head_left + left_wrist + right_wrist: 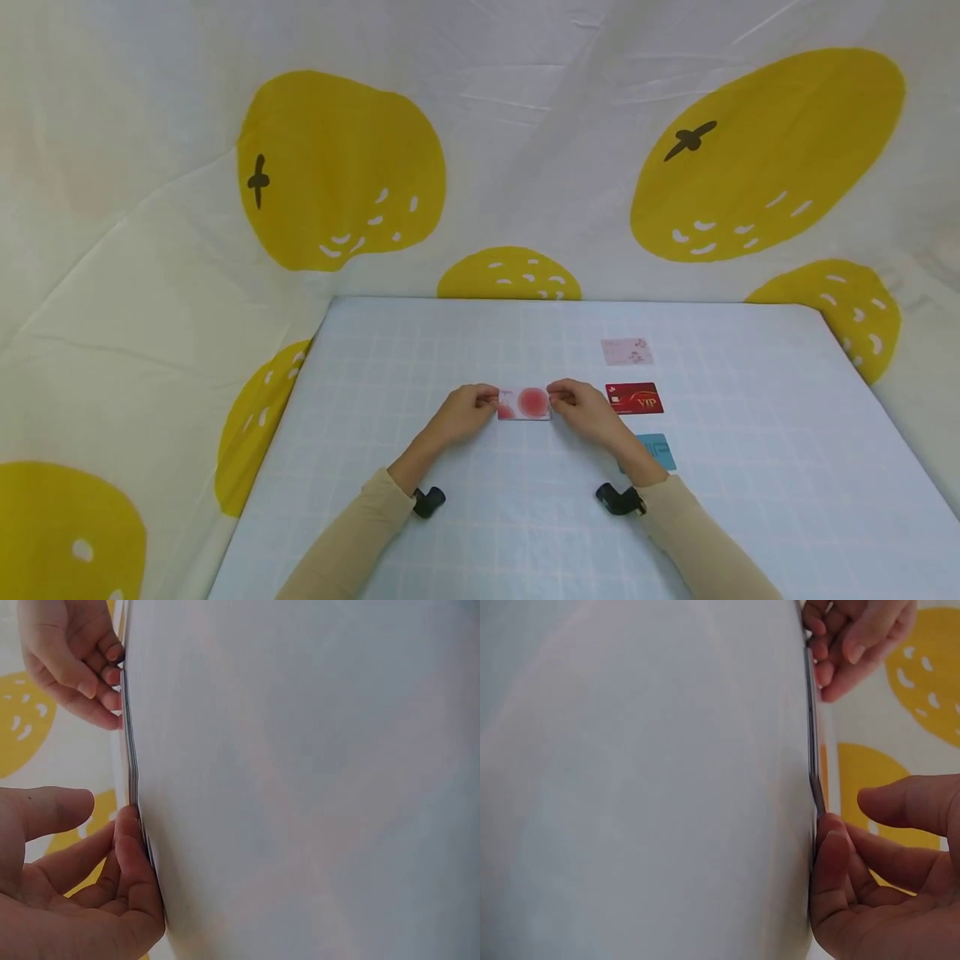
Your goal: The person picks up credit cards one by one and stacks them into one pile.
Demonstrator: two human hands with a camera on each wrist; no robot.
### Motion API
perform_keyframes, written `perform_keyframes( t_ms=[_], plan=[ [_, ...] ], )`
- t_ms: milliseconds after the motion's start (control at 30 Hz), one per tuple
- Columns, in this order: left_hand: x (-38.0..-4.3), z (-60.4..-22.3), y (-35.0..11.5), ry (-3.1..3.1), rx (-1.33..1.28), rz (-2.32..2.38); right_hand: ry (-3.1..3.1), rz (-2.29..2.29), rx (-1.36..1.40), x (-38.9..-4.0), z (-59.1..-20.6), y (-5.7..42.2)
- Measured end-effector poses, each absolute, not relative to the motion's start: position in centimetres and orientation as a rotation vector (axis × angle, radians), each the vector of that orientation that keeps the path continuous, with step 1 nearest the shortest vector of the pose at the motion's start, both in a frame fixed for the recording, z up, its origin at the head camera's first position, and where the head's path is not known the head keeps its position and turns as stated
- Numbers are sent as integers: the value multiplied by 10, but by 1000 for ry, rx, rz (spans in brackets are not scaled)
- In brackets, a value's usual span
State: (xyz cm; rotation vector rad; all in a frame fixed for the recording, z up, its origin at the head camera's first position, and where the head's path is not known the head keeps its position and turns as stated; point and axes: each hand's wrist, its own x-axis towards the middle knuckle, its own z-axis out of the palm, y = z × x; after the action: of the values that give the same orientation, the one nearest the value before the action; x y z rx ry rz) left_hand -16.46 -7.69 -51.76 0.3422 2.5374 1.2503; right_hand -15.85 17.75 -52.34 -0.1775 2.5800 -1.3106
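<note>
A white card with a red circle (533, 402) lies flat on the table between the two hands. Seen edge-on in the left wrist view, it shows several thin layers, like a stack of cards (130, 750). At its left end, the fingertips of my left hand (467, 410) touch the short edge; the left thumb stands away from it. My right hand (588, 408) touches the opposite short edge, its thumb likewise apart in the right wrist view. Just right of that hand lies a red VIP card (637, 398). A teal card (660, 451) is partly hidden under the right wrist.
A pale pink card (627, 352) lies behind the red one, forming a column with the red and teal cards. The table (390, 350) has a light checked cover. Behind it hangs a white cloth with yellow fruit prints (345, 167).
</note>
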Motion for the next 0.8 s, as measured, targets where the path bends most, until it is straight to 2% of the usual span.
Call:
perform_keyframes(
  t_ms=[800],
  plan=[
    [-175, -507, -77, 2512, 362, 1304, 2545, -1366, -181, -157, -514, 188]
  ],
)
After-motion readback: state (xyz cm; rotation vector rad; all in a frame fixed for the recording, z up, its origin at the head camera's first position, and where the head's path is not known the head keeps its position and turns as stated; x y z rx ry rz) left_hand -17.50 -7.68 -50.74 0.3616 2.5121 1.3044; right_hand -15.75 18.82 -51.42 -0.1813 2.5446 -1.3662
